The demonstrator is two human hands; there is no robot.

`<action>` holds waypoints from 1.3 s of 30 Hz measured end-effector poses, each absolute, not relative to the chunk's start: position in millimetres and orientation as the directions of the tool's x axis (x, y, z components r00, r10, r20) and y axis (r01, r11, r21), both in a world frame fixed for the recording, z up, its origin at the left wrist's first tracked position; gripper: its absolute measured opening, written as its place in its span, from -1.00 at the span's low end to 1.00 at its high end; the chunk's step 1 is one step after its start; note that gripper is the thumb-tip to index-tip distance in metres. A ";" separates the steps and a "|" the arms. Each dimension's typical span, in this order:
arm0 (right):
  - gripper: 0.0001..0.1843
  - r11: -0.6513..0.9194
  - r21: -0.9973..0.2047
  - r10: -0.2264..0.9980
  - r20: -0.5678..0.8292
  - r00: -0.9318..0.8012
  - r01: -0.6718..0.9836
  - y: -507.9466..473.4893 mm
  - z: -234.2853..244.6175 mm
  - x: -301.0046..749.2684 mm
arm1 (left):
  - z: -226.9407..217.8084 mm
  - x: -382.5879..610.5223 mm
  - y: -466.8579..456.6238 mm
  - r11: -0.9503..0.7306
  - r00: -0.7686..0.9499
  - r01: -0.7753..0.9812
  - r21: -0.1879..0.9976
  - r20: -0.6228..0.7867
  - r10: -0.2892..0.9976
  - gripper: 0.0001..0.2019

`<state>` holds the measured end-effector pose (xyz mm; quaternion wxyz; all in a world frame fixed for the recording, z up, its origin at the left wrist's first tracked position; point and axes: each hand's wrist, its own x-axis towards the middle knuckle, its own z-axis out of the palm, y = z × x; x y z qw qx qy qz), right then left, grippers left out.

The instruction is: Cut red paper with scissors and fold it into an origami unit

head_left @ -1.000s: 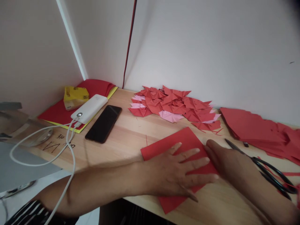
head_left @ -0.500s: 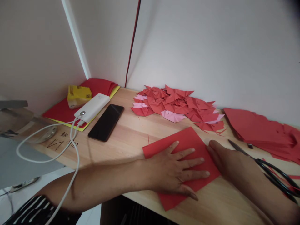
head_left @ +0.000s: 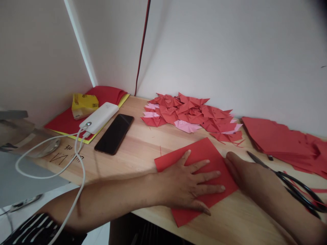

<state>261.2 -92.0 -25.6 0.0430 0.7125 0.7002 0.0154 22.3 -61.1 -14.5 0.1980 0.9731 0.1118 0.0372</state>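
A red paper sheet [head_left: 201,151] lies flat near the front edge of the wooden table [head_left: 143,146]. My left hand [head_left: 189,183] rests on it palm down, fingers spread and pointing right. My right hand [head_left: 245,175] lies against the sheet's right edge, fingers together and touching the paper, their tips partly hidden. Black scissors [head_left: 293,189] lie just right of my right hand, untouched.
A heap of folded red and pink paper shapes [head_left: 189,114] sits at the back by the wall. A stack of red sheets [head_left: 283,143] lies at the right. A black phone [head_left: 114,133], white power bank [head_left: 101,117] with cables, and yellow packet [head_left: 84,104] occupy the left.
My left hand has drawn back a little to the left across the red sheet. The right hand and the sheet have stayed in place.
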 end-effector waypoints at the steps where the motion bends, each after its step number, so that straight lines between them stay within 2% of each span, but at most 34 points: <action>1: -0.78 -0.015 0.109 0.997 -0.072 0.023 0.994 -91.9 -24.5 259.8 | -14.6 22.3 -60.8 -0.895 0.973 0.201 0.398 0.028 0.231 -0.42; 4: -0.75 -0.016 0.188 0.990 -0.138 0.042 0.982 -92.4 -20.8 255.3 | -15.7 22.1 -60.6 -0.898 0.971 0.194 0.394 0.054 0.234 -0.42; 9: -0.70 -0.049 0.197 0.993 -0.096 0.069 0.979 -94.5 -18.9 258.7 | -17.1 21.8 -60.7 -0.908 0.972 0.193 0.372 0.051 0.227 -0.43; 12: -0.68 -0.014 0.061 0.998 0.065 0.010 0.998 -94.7 -15.9 260.0 | -18.7 21.7 -60.9 -0.913 0.972 0.189 0.361 0.066 0.228 -0.43; 14: -0.63 0.127 -0.062 0.969 0.219 -0.110 0.990 -95.1 -13.3 254.4 | -20.4 21.9 -61.2 -0.912 0.970 0.188 0.363 0.079 0.231 -0.44; 16: -0.58 0.311 -0.129 0.921 0.287 -0.264 0.942 -96.5 -12.3 243.7 | -21.9 22.7 -61.6 -0.909 0.966 0.191 0.371 0.091 0.240 -0.46; 19: -0.50 0.503 -0.185 0.862 0.173 -0.476 0.844 -98.9 -14.9 226.5 | -22.7 24.5 -62.1 -0.905 0.964 0.206 0.372 0.084 0.254 -0.51; 21: -0.45 0.544 -0.227 0.838 0.105 -0.535 0.808 -99.6 -17.5 219.9 | -22.3 25.5 -62.2 -0.907 0.963 0.207 0.367 0.086 0.255 -0.53; 25: -0.43 0.484 -0.275 0.869 0.039 -0.494 0.831 -98.0 -20.9 218.5 | -20.5 25.7 -62.3 -0.918 0.962 0.189 0.348 0.124 0.245 -0.50; 35: -0.39 0.411 -0.236 0.911 0.084 -0.403 0.881 -83.5 -30.6 222.8 | -21.5 24.7 -61.0 -0.932 0.974 0.167 0.321 0.094 0.207 -0.46; 39: -0.38 0.410 -0.300 0.911 0.078 -0.406 0.861 -96.5 -22.1 216.8 | -25.5 25.2 -61.1 -0.929 0.973 0.170 0.330 0.096 0.212 -0.47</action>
